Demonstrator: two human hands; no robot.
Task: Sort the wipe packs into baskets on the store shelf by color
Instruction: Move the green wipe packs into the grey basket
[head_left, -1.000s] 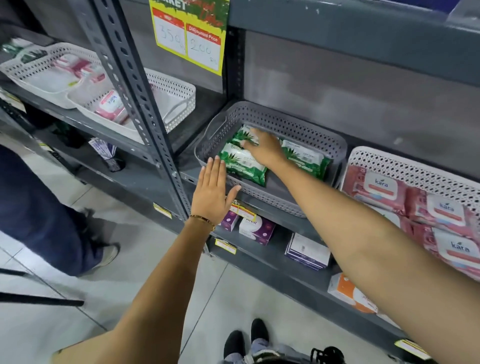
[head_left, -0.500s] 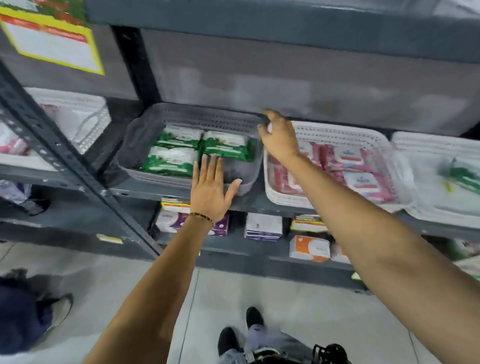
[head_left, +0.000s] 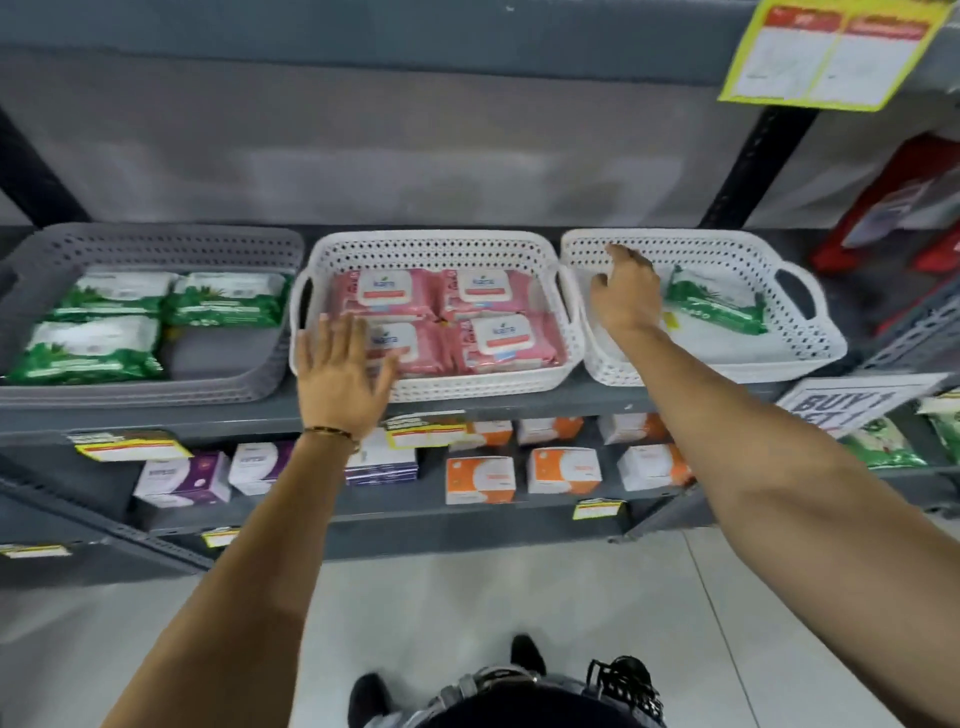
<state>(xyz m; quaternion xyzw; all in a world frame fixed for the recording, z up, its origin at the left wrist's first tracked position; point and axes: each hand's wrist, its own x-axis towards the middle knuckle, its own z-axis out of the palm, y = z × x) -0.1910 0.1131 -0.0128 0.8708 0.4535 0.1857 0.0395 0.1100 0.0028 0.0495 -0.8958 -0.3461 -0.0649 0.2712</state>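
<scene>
Three baskets stand side by side on the grey shelf. The grey basket (head_left: 156, 244) at the left holds three green wipe packs (head_left: 91, 351). The middle white basket (head_left: 431, 247) is filled with pink wipe packs (head_left: 498, 338). The right white basket (head_left: 727, 244) holds one green wipe pack (head_left: 714, 306). My right hand (head_left: 623, 296) reaches into the right basket, fingers apart, just left of that green pack and holding nothing. My left hand (head_left: 343, 374) is spread flat in front of the middle basket's front left corner, empty.
A lower shelf carries purple boxes (head_left: 182, 478) and orange boxes (head_left: 480, 478), with yellow price tags along its edge. A "BUY 1" sign (head_left: 852, 402) hangs at the right, with more green packs (head_left: 883, 444) below it. A yellow price poster (head_left: 826, 52) hangs top right.
My right hand moved right from the green packs in the grey basket, past the pink basket, into the right white basket. The view panned right; my left hand stayed spread and shifted right too.
</scene>
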